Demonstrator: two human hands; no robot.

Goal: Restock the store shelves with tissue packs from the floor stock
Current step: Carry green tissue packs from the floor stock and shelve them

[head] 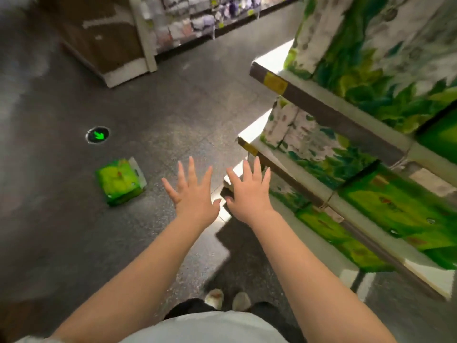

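Note:
A bright green tissue pack [120, 181] lies on the dark floor, left of my hands. My left hand [192, 191] is stretched out in front of me, fingers spread and straight, holding nothing. My right hand [248, 191] is beside it, also spread and empty, near the corner of the lowest shelf [321, 201]. The shelving on the right carries green tissue packs [400, 209] on the lower tiers and white-green printed packs [296, 134] above them. Neither hand touches a pack.
The shelf unit [329, 107] on the right juts out with sharp corners toward the aisle. A round green arrow marker [97, 135] is set in the floor. Another shelving unit [138, 33] stands across the aisle at the back. My feet [227, 298] are below.

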